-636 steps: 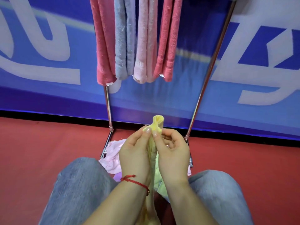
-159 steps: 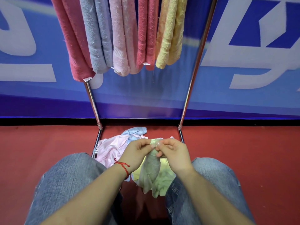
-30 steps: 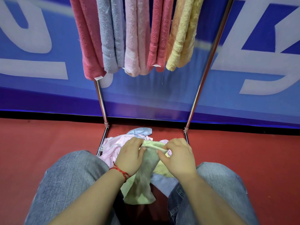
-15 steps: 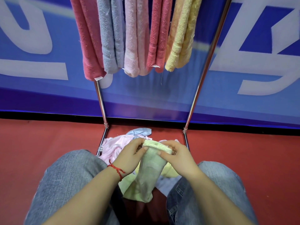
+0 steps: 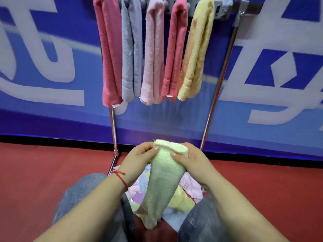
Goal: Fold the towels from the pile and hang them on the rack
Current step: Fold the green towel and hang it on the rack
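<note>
Towel [image 5: 164, 182], pale green terry, now lifted higher off the pile [image 5: 185, 198] than half a second ago, folded top edge raised toward the rack [image 5: 225, 9]; fold looks finished, hanging likely next. Left hand [image 5: 138, 158] and right hand [image 5: 192, 159] each pinch the top fold, fingers curled round it, thumbs on the near face. Cloth hangs as a narrow, nubbly strip between denim knees. Five folded towels already draped over the bar: plush, soft-edged loops; chrome uprights smooth
</note>
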A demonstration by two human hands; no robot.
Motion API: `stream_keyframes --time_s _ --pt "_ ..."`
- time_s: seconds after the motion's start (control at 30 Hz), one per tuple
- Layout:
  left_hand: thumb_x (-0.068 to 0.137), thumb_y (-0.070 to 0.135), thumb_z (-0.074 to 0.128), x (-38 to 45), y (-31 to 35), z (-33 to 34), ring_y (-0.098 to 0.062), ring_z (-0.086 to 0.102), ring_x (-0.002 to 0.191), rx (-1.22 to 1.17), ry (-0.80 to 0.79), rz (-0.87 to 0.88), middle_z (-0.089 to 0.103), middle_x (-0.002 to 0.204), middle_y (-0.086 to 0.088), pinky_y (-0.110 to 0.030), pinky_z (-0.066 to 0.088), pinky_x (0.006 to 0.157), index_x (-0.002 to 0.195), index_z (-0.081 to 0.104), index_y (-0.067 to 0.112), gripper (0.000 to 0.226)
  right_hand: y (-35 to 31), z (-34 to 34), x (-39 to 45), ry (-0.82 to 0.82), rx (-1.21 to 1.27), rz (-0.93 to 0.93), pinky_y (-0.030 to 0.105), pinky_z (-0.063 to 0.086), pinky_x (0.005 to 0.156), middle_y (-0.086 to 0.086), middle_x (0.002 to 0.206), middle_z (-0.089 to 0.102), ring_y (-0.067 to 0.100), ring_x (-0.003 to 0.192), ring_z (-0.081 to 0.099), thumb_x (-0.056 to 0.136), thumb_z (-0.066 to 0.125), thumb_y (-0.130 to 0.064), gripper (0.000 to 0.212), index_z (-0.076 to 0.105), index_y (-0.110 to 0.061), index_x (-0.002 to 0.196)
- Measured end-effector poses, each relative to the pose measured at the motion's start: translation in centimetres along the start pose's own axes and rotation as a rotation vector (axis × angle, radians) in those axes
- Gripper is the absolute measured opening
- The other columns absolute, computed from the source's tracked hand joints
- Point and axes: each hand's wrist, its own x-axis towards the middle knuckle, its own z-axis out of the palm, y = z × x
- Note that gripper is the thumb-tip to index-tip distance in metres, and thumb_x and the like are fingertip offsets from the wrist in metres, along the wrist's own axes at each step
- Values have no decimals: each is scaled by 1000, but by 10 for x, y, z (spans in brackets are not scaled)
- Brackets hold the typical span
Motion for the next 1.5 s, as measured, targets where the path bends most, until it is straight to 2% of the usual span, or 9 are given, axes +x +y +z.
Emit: stream_keyframes --time_s 0.2,0.47,0.63,0.83,1.03,1.17,1.3,1.4,1.5 --pt "95 7 44 4 56 4 -2 53 45 -124 -74 49 63 56 6 -13 42 46 99 59 1 17 -65 -8 0 -78 -40 -86 32 48 75 0 85 70 13 79 62 88 62 -14 7 68 -17 90" --pt "58 45 82 10 99 3 -21 61 109 -190 -401 81 65 119 -10 -30 52 90 116 64 9 71 -136 -16 -5 -202 44 -110 25 55 68 9 90 68 15 74 66 92 53 -9 17 65 -5 102" --pt "64 7 67 6 95 14 -14 70 81 -16 -443 -120 73 90 -4 -24 55 72 99 65 5 35 -158 -23 0 -164 -19 -104 24 55 64 4 82 70 12 69 67 92 54 -13 13 66 -10 91" --pt "66 5 60 4 78 24 -14 70 73 -27 -411 -227 73 81 -5 -24 56 67 85 70 6 22 -154 -35 20 1 -12 -12 29 54 74 7 94 68 17 80 65 92 56 -15 17 65 -6 103" --pt "71 10 58 4 87 26 -17 71 72 -191 -400 -275 73 81 -8 -27 58 67 77 76 7 19 -113 -38 28 125 347 248 34 53 80 13 107 68 24 95 66 93 55 -29 42 56 -3 125" --pt "77 9 56 7 94 27 -18 71 74 -272 -345 -257 73 83 -9 -28 57 71 95 66 4 21 -85 -29 12 -178 485 427 41 48 88 19 108 68 31 95 68 81 32 -76 86 71 -3 104" --pt "93 10 42 13 89 20 -17 71 71 -339 -227 -287 73 81 -9 -27 57 67 98 63 2 23 -53 -14 0 -381 602 482 45 39 102 20 123 61 33 110 61 61 33 -89 108 67 -1 112" --pt "94 11 43 15 85 13 -17 71 68 -279 -150 -308 73 77 -8 -27 58 65 94 63 3 22 -36 -2 -10 -523 592 478 42 43 100 16 129 58 29 119 56 56 66 -75 99 58 -5 126" --pt "94 14 47 15 84 8 -16 70 70 -178 -108 -303 73 78 -6 -26 58 66 96 63 4 19 -26 4 -14 -491 420 447 32 53 87 8 112 69 19 101 66 71 75 -28 49 62 -7 114"
